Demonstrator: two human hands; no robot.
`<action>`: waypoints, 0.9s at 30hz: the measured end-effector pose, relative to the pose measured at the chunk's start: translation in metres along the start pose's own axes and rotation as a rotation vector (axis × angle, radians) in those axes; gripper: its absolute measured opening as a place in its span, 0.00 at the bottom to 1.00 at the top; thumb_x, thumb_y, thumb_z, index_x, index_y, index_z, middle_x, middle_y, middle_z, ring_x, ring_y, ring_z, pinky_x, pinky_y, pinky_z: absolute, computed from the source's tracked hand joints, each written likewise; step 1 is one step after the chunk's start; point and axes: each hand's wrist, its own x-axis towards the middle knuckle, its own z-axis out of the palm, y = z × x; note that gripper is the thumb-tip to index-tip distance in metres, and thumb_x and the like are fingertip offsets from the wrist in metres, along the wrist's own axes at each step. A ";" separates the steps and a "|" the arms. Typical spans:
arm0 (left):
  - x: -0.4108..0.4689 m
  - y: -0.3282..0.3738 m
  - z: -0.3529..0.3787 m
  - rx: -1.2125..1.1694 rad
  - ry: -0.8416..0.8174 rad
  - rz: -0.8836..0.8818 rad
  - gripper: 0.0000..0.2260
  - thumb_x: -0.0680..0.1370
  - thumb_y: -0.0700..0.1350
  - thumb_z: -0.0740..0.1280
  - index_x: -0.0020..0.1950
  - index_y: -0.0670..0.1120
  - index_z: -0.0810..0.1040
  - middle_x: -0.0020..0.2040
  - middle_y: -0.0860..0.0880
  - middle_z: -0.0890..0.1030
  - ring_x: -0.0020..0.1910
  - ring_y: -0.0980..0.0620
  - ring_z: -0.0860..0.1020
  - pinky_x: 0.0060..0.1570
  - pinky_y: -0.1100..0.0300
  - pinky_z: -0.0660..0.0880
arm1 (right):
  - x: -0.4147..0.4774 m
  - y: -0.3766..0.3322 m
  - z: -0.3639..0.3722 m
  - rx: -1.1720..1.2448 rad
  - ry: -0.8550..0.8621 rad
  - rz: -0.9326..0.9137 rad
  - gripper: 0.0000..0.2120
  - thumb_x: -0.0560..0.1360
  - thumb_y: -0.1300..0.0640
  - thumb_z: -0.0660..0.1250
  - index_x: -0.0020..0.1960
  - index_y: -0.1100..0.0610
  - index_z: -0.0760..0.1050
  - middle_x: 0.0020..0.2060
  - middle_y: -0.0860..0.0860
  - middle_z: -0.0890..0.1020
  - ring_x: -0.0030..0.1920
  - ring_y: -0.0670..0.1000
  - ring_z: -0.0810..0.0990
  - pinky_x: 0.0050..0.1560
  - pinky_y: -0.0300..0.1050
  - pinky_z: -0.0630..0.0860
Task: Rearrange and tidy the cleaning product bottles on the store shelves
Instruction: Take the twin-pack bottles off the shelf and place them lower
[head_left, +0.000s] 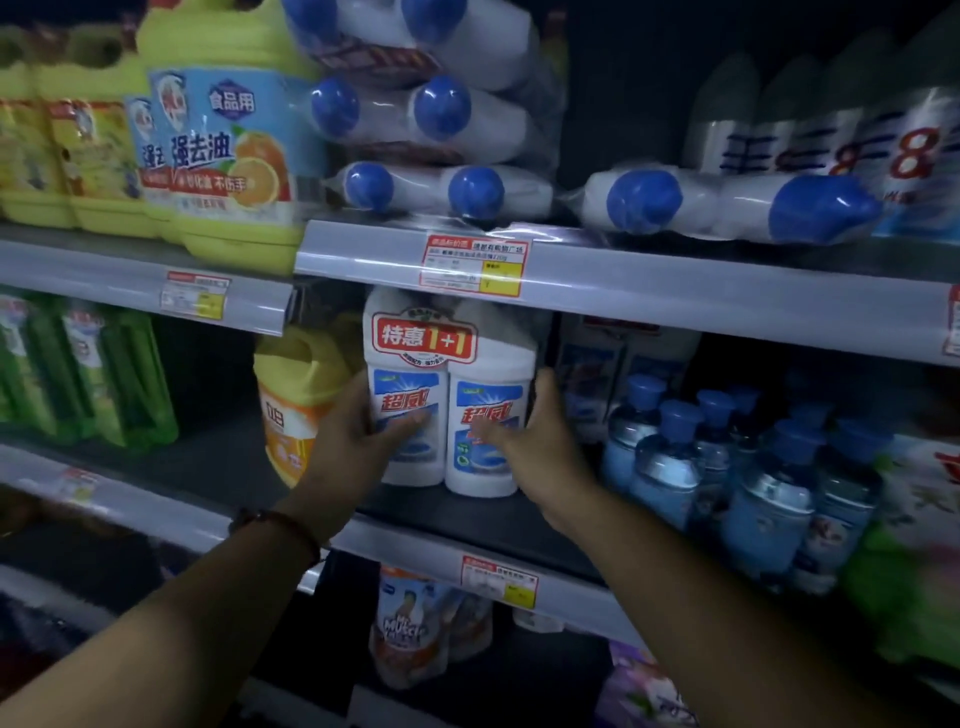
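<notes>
Twin pack of white bottles (410, 384) stands upright on the middle shelf (467, 514), near its front edge, just beside a yellow jug (296, 405) on its left and near the blue-capped bottles (670, 457) on its right. Left grip (358, 436) is curled round the pack's left side, thumb across the label; right grip (540, 441) clasps the right side likewise. Hazards noted: the pack's top sits close beneath the upper shelf rail (675, 291), so a lift would likely strike it; wrapped packs (467, 192) lying on their sides at that rail's edge could be jolted loose. A sideways shift risks toppling the jug
</notes>
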 end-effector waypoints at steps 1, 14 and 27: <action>-0.001 -0.007 -0.001 0.110 0.016 0.009 0.21 0.74 0.40 0.76 0.65 0.46 0.76 0.59 0.49 0.84 0.58 0.49 0.83 0.54 0.52 0.82 | -0.003 0.009 0.003 -0.080 0.033 -0.019 0.22 0.72 0.65 0.75 0.59 0.55 0.67 0.54 0.48 0.81 0.50 0.47 0.81 0.49 0.41 0.80; 0.024 -0.032 0.028 0.604 0.170 -0.157 0.19 0.70 0.43 0.78 0.59 0.43 0.80 0.56 0.46 0.84 0.55 0.47 0.82 0.54 0.55 0.78 | 0.029 0.066 0.028 -0.393 0.307 0.020 0.26 0.72 0.54 0.76 0.65 0.60 0.71 0.61 0.57 0.80 0.60 0.59 0.80 0.58 0.57 0.79; 0.041 -0.063 0.041 0.678 0.166 -0.173 0.16 0.75 0.44 0.73 0.63 0.46 0.80 0.60 0.47 0.83 0.59 0.47 0.80 0.56 0.60 0.73 | 0.053 0.087 0.024 -0.457 0.346 0.015 0.25 0.77 0.54 0.71 0.69 0.62 0.69 0.65 0.60 0.77 0.65 0.59 0.76 0.65 0.53 0.74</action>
